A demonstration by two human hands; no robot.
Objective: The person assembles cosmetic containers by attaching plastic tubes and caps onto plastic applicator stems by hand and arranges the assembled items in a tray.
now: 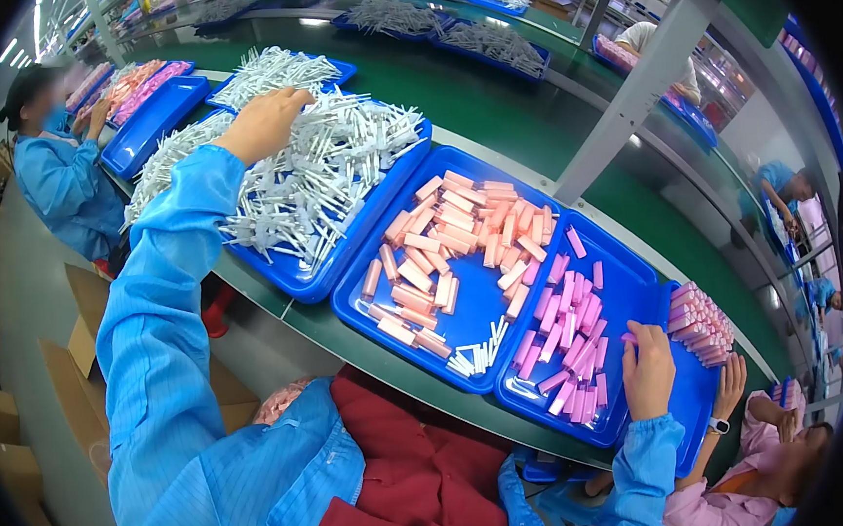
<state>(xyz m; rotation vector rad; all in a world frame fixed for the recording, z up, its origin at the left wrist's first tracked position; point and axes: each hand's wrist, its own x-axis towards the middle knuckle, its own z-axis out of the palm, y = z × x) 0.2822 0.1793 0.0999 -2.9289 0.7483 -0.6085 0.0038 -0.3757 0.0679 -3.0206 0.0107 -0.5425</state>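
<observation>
Atop heaped white sticks (360, 155), the left grip (270, 125) rests, its hold hidden; tangled sticks could spill if pulled. Rightward, the right grip (649, 369) pinches a pink piece (629, 337) beside the loose pink pile (569, 331) in a blue tray (626, 254); a slack pinch could drop it.

Long white tube lights (7, 51) shine at ten o'clock, and the smooth grey floor (41, 299) lies at nine.
</observation>
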